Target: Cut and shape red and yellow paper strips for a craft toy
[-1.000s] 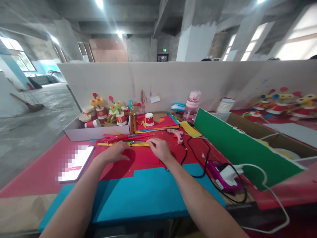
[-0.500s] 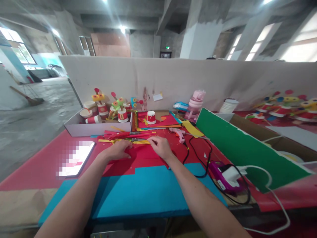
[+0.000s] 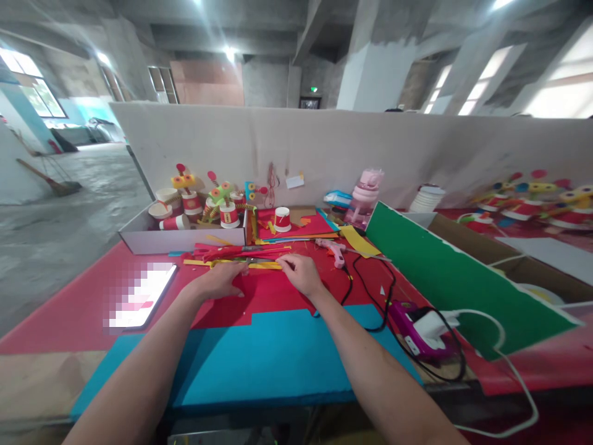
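Note:
My left hand [image 3: 224, 280] rests palm down at the front of a heap of yellow and red paper strips [image 3: 222, 252], thumb and fingers apart, fingertips on the strips. My right hand [image 3: 300, 273] has its thumb and index finger pinched at the right end of a yellow strip [image 3: 266, 266]. Between the hands, a small metal-looking tool [image 3: 252, 261] lies on the strips, too small to make out. Behind them a red and white paper cup [image 3: 282, 219] stands upside down on red paper. A pink glue gun [image 3: 334, 250] lies right of my right hand.
A phone [image 3: 146, 296] lies at left. Paper-cup figures [image 3: 228, 215] stand in a white box [image 3: 185, 242]. Blue sheets [image 3: 259, 358] cover the front edge. At right are a purple power strip [image 3: 417, 337], looping cables and a green-sided box [image 3: 445, 272].

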`<state>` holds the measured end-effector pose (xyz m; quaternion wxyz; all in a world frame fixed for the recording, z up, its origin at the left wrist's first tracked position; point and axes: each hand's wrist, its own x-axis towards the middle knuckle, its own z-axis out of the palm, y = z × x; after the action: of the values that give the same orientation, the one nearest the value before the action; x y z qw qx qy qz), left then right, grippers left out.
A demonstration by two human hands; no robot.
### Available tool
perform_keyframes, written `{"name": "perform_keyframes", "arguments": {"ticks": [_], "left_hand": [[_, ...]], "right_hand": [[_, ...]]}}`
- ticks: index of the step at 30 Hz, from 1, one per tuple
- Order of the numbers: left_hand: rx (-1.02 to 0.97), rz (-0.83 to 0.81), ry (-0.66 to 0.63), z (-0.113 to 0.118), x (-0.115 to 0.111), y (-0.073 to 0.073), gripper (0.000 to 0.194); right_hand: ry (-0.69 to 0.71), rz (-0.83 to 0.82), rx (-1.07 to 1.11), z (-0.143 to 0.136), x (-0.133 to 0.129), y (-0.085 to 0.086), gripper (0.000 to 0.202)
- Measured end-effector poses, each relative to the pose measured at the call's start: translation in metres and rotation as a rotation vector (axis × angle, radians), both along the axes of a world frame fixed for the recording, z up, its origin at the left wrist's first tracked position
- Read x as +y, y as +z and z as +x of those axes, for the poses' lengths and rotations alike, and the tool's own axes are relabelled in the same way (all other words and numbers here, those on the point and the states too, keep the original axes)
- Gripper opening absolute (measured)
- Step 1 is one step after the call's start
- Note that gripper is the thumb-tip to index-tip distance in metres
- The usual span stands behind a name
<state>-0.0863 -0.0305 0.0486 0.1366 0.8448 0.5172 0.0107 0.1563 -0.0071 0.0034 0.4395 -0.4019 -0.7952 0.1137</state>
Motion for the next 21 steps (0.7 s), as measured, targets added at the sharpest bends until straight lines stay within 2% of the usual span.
{"name": "perform_keyframes", "arguments": {"ticks": [5, 9, 11, 13, 17, 19, 21], "left_hand": [[-0.067, -0.084, 0.009, -0.003, 0.000, -0.003, 0.055], [-0.123, -0.043, 0.013, -0.009, 0.000, -0.002, 0.047], [-0.148, 0.022, -0.004, -0.014, 0.003, 0.009, 0.036], [-0.151, 0.091, -0.041, -0.017, 0.011, 0.026, 0.026], [-0.094, 0.138, -0.095, -0.016, 0.046, 0.059, 0.023], [-0.014, 0.119, -0.087, -0.014, 0.066, 0.063, 0.026], [0.126, 0.200, -0.009, -0.013, 0.080, 0.061, 0.029]], "right_hand": [[-0.004, 0.016, 0.012, 0.001, 0.000, 0.001, 0.021], [-0.115, 0.080, 0.100, 0.006, 0.000, 0.007, 0.026], [-0.162, 0.102, 0.145, 0.009, 0.001, 0.008, 0.029], [-0.177, 0.109, 0.171, 0.010, 0.002, 0.009, 0.029], [-0.155, 0.092, 0.171, 0.010, 0.003, 0.007, 0.028], [-0.147, 0.081, 0.159, 0.009, 0.004, 0.005, 0.028], [-0.149, 0.069, 0.143, 0.009, 0.005, 0.003, 0.028]]}}
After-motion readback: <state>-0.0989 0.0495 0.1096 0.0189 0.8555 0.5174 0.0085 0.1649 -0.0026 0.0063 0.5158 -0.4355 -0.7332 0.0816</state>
